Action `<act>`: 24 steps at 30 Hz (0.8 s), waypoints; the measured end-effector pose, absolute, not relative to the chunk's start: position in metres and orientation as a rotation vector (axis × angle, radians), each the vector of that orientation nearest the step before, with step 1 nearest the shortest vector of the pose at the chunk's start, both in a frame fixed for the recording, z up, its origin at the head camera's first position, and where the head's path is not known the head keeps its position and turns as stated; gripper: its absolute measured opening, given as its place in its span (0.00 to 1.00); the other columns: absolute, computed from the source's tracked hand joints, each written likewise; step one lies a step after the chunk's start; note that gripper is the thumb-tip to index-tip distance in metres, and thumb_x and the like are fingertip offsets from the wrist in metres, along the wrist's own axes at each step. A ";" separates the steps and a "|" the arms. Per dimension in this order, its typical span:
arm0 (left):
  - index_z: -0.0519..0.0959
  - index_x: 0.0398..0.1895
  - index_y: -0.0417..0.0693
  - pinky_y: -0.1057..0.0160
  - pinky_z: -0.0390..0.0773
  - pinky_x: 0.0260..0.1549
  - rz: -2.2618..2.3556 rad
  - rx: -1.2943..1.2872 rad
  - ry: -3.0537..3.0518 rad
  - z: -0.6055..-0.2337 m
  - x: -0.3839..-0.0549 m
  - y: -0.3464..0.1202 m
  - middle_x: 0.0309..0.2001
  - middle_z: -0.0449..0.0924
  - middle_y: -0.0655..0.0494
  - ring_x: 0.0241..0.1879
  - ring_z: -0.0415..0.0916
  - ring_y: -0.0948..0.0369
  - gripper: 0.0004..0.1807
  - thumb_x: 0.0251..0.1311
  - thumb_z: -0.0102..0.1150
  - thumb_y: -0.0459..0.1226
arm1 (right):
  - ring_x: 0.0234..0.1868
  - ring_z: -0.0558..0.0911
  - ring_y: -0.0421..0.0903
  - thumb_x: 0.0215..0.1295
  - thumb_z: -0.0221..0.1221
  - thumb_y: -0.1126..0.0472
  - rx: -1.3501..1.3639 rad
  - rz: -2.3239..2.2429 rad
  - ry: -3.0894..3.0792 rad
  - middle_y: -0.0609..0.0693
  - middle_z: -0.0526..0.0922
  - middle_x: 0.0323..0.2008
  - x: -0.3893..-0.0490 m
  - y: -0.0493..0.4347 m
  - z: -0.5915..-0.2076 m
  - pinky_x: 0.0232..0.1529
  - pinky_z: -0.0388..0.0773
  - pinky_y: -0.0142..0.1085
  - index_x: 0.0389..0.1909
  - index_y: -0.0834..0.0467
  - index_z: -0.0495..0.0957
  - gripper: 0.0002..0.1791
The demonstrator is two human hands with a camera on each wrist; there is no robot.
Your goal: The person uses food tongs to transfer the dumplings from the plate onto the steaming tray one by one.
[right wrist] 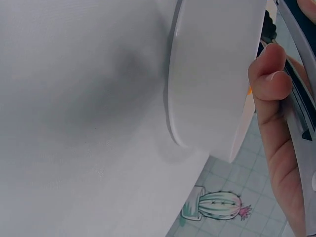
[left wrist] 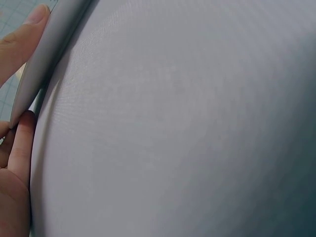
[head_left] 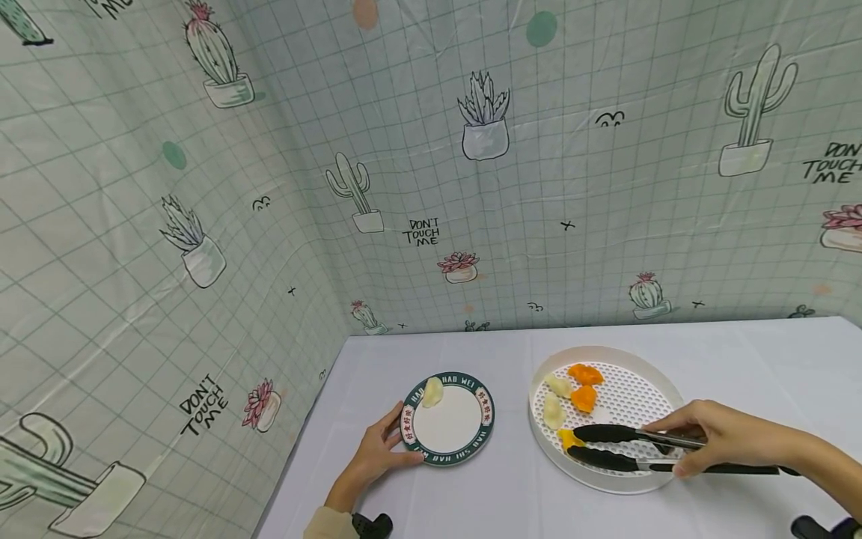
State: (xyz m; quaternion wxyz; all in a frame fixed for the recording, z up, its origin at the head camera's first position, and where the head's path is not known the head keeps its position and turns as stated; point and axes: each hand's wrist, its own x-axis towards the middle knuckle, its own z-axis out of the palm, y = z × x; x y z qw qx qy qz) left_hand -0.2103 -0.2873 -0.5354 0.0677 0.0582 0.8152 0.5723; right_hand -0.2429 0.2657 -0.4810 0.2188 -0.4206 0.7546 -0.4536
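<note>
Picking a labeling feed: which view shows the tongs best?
Head: it shows the tongs end to end, though partly covered mid-length. Right wrist catches them close up but cropped by the picture's right edge; left wrist shows none of them.

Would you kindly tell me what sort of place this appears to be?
Probably a staged tabletop corner rather than a working kitchen: cactus-print sheeting stands behind and left of a white table, which holds a plate and a round tray.

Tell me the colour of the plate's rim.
The rim is mostly dark green, clearest in the head view.
</note>
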 end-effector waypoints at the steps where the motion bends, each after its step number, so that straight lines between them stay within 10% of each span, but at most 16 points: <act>1: 0.49 0.76 0.31 0.65 0.69 0.63 1.726 0.176 2.454 -0.535 -0.210 -0.287 0.75 0.49 0.31 0.73 0.52 0.40 0.61 0.43 0.81 0.33 | 0.57 0.73 0.27 0.59 0.68 0.68 -1.166 -1.253 2.090 0.51 0.82 0.57 -0.243 0.266 -0.481 0.50 0.76 0.21 0.58 0.70 0.78 0.25; 17: 0.49 0.76 0.30 0.64 0.66 0.65 1.684 0.163 2.497 -0.535 -0.209 -0.286 0.75 0.49 0.32 0.73 0.51 0.40 0.62 0.43 0.81 0.34 | 0.58 0.72 0.26 0.60 0.68 0.68 -1.165 -1.265 2.185 0.42 0.80 0.59 -0.244 0.265 -0.466 0.51 0.74 0.19 0.59 0.71 0.77 0.26; 24: 0.49 0.76 0.30 0.65 0.67 0.65 1.701 0.160 2.488 -0.537 -0.211 -0.287 0.76 0.48 0.32 0.74 0.50 0.40 0.61 0.43 0.81 0.35 | 0.50 0.74 0.27 0.62 0.68 0.61 -1.084 -1.251 2.321 0.60 0.80 0.58 -0.248 0.236 -0.446 0.43 0.77 0.22 0.61 0.68 0.76 0.27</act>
